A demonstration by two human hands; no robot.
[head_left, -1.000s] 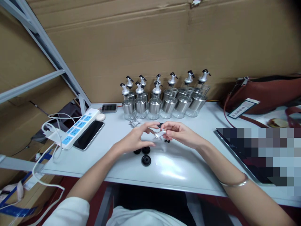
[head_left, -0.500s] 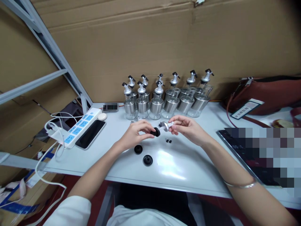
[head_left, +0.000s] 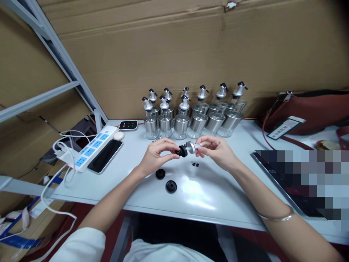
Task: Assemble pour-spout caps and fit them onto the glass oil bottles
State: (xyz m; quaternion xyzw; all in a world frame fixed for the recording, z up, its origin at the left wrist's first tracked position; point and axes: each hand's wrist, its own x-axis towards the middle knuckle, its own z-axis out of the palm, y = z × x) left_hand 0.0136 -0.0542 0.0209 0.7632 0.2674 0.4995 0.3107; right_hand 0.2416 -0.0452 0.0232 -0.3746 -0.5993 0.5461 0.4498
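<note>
Between thumb and fingers, my left hand [head_left: 159, 154] grips a black rubber stopper [head_left: 182, 151] with ridges. Facing it, my right hand [head_left: 215, 150] pinches a silver pourer spout [head_left: 191, 147] by its narrow end. The spout's wide end meets the stopper or lies right against it; I cannot tell how far the two fit together. On the table below lie two round black stoppers, one nearer the edge [head_left: 171, 186] and one further back [head_left: 160, 174]. Two tiny black pieces [head_left: 195, 165] rest under my right hand. Some small clear parts are partly hidden behind my left hand.
Glass and steel oil bottles [head_left: 181, 122] with pourer tops stand in rows along the cardboard wall [head_left: 141, 47]. To the left are a power strip [head_left: 95, 147], a phone [head_left: 105, 155] and a small device [head_left: 128, 125]. A brown bag [head_left: 321, 111] and a tablet-like screen [head_left: 283, 182] sit right.
The stopper and the spout, apart before, have come together, and the stopper has turned to show its ridged side. The loose parts on the table lie as before.
</note>
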